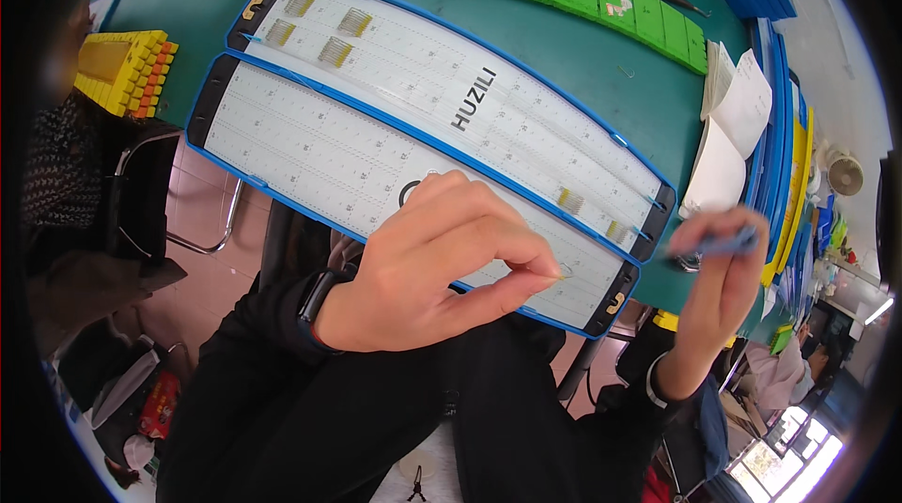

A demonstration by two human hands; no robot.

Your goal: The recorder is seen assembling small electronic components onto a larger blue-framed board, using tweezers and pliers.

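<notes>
While your left hand [442, 263] pinches a tiny clear piece [565, 270] between thumb and forefinger over the lower white blue-framed board [310, 151] at the green table [601, 80] edge, your right hand [719, 263], blurred, grips a small blue tool [723, 242] just beside the board's right end.

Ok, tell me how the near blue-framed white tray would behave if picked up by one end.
The near tray is long, thin and flat, so it would probably flex or sag. It looks like light plastic. It overhangs the green table edge under the left hand, so it may tip easily.
</notes>
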